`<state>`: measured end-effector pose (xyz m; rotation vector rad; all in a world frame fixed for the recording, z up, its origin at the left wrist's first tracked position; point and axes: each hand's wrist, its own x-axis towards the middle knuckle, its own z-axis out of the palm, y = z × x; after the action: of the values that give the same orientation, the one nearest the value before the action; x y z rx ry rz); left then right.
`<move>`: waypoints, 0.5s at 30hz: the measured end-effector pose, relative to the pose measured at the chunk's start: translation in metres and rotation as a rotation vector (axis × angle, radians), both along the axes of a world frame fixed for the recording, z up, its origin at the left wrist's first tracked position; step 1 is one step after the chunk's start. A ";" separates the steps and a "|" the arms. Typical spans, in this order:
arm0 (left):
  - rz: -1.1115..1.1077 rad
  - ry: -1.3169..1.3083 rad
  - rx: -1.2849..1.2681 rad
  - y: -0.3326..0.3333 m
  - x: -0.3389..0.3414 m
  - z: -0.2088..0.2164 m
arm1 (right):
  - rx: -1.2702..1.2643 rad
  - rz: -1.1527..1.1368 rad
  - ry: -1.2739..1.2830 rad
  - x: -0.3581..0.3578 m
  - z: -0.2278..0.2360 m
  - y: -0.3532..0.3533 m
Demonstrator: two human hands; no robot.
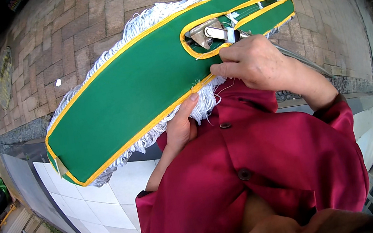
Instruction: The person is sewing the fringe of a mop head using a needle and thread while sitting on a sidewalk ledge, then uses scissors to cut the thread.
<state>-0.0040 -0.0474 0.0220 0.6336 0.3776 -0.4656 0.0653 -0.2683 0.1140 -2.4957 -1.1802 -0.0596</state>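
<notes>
Green mop head [120, 95] w/ white fringe [146, 21], held slanted in front of maroon shirt [278, 151], above brick paving [98, 9]. L hand [181, 129]: thumb on nr edge, fingers curled under, gripping. R hand [255, 62]: fingers bunched, pinching mop head by yellow-rimmed opening [208, 55], next to metal bracket [202, 37].

Left hand [181, 128] near, thumb [187, 105] extended, fingers curled; right hand [255, 61] farther right, back up, fingers bent, forearm [313, 84] angled left.

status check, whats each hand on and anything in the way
Left hand gripping mop head by near edge. Right hand curled beside metal bracket. Mop head green side showing. Right hand partly hides metal pole.
</notes>
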 end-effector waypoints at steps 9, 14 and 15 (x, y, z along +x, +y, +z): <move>-0.036 0.035 -0.020 0.000 0.002 0.007 | 0.010 -0.004 0.076 0.007 0.000 0.003; -0.048 0.006 0.031 0.001 0.001 0.001 | 0.107 -0.078 0.148 0.003 -0.015 0.004; -0.043 0.000 0.033 0.001 0.001 0.002 | 0.141 -0.096 0.176 0.001 -0.018 0.004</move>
<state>-0.0030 -0.0466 0.0244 0.6745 0.3730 -0.5017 0.0662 -0.2642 0.0964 -2.3780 -0.9512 0.0483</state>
